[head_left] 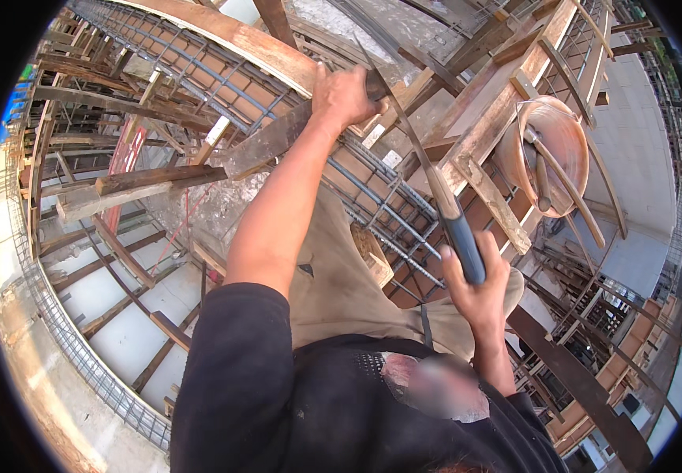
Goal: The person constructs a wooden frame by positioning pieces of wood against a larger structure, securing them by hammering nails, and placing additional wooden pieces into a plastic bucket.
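The right hand (479, 288) is wrapped around the blue grip of a hammer (435, 185). Its fingers are curled tight around the grip. The hammer is long and thin. It runs up and to the left, from the right hand near the belly to its dark head by the left hand (342, 96).

The left hand is stretched far out, with the arm straight. Its fingers are closed on something small at the top of a wet grey plank (266, 142). What they pinch is too small to tell. The hammer head sits just beside this hand.

The plank leans down to the left from the hand. Under it are rows of steel bars (388, 209) tied in a grid. A short wood block (372, 254) lies on the bars, near the person's knee.

To the right, a round rusty pan (550, 154) with a stick in it rests on wooden boards (506, 102). Far below, there is more wood and a wire fence (80, 355).
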Demonstrator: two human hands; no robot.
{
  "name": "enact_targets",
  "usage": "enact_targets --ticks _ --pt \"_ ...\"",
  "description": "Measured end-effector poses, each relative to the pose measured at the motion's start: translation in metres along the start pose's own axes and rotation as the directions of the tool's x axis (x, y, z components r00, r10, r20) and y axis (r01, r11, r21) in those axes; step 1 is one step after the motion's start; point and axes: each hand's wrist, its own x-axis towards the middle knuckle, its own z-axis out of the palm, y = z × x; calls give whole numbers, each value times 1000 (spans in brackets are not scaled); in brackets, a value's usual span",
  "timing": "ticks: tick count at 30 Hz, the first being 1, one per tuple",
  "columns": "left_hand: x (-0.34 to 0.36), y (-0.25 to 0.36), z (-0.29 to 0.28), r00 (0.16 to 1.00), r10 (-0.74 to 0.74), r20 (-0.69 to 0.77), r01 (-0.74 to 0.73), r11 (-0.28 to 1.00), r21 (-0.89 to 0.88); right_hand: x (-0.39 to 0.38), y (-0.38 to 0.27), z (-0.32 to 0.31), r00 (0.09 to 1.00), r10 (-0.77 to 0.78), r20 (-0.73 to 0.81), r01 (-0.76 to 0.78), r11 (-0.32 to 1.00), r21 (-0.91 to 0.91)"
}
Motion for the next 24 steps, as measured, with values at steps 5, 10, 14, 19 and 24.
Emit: enact_targets --ticks 5,10,14,19,24 --pt "7 11 3 1000 5 2 -5 1000 1 -92 18 -46 991 -123 -59 122 992 -23" --pt "8 10 -3 1000 22 11 -22 999 -40 70 -26 18 997 -66 -46 66 998 12" --pt "5 -2 4 1000 7 -15 -7 1000 -12 -38 -6 -28 1000 -13 -3 13 1000 -22" --pt "10 6 10 998 47 -34 -48 999 -24 -70 7 -46 989 -145 -11 143 984 -102" --pt "6 9 -3 999 47 2 -47 998 -31 83 -30 26 997 -57 -50 59 997 40"
